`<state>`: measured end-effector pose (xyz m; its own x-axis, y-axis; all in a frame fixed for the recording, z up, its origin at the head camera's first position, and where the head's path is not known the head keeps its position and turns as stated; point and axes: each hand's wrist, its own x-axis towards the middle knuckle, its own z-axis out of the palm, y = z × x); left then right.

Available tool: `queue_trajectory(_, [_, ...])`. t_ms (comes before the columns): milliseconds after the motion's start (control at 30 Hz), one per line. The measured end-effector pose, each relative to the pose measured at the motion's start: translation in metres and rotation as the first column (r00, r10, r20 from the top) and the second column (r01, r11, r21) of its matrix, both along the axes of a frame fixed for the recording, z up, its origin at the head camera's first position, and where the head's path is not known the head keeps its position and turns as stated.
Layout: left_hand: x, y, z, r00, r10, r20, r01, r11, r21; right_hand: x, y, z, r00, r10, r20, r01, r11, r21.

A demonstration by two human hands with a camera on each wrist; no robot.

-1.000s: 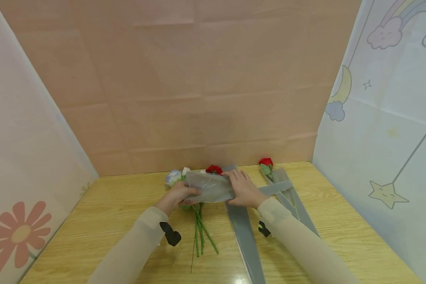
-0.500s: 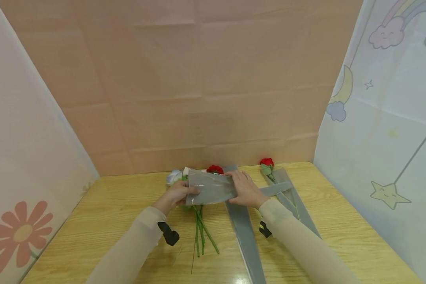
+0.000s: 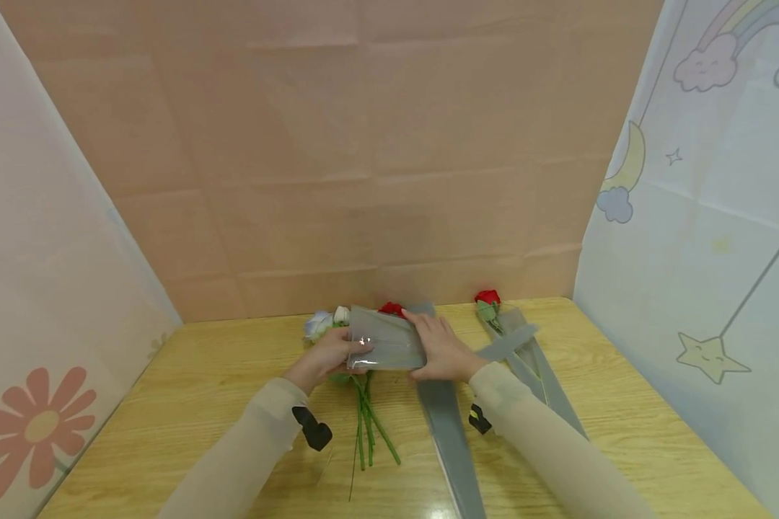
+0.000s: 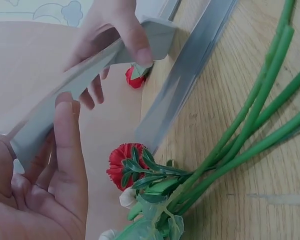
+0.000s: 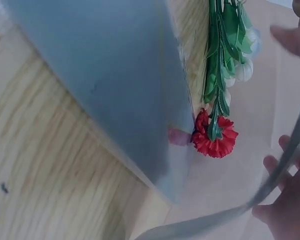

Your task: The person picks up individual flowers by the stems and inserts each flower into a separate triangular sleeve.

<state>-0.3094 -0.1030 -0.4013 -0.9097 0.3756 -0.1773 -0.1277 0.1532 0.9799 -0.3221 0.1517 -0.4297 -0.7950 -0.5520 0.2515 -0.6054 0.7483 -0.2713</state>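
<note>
A grey translucent plastic flower sleeve point(image 3: 389, 344) is held level above the flowers. My left hand point(image 3: 324, 356) pinches its left end, thumb on the near face. At the other end my right hand point(image 3: 444, 351) holds it with fingers spread along the top and thumb below. The left wrist view shows the right thumb point(image 4: 135, 37) in front of the sleeve and its fingers behind. Beneath lies a bunch of flowers with green stems point(image 3: 366, 425), a red carnation point(image 4: 122, 165) and white blooms point(image 3: 341, 316). The sleeve partly hides the blooms in the head view.
Another grey sleeve point(image 3: 451, 440) lies flat on the wooden table point(image 3: 188, 418), right of the stems. Further right a red rose point(image 3: 487, 297) lies in a sleeve point(image 3: 555, 389). A pinkish-brown sheet point(image 3: 370, 173) stands behind, with printed sheets at both sides.
The held sleeve has shifted slightly right at its left end and tilted a little. My right fingertips have slid a bit leftward along its top edge. The flowers on the table lie as before.
</note>
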Motion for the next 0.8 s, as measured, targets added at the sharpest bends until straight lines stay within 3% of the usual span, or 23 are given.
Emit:
queue_trajectory(367, [-0.002,-0.007,-0.003,1.0,0.02,0.013,-0.02,1.0,0.01,-0.006,0.006,-0.004,0.998,0.027,-0.052,-0.025,0.999,0.04])
queue_trajectory(500, [-0.004,-0.012,-0.004,0.998,0.064,0.013,-0.065,0.998,0.018,-0.009,0.017,-0.007,0.999,0.014,-0.044,-0.011,0.997,0.071])
queue_trajectory(667, [-0.007,-0.022,-0.007,0.995,0.098,0.003,-0.098,0.995,0.023,-0.013,0.041,-0.01,0.998,-0.064,-0.015,0.065,0.991,0.114])
queue_trajectory(800, [-0.008,-0.03,-0.011,0.997,0.08,-0.002,-0.08,0.997,0.015,-0.015,0.063,-0.005,0.98,-0.199,-0.001,0.196,0.965,0.177])
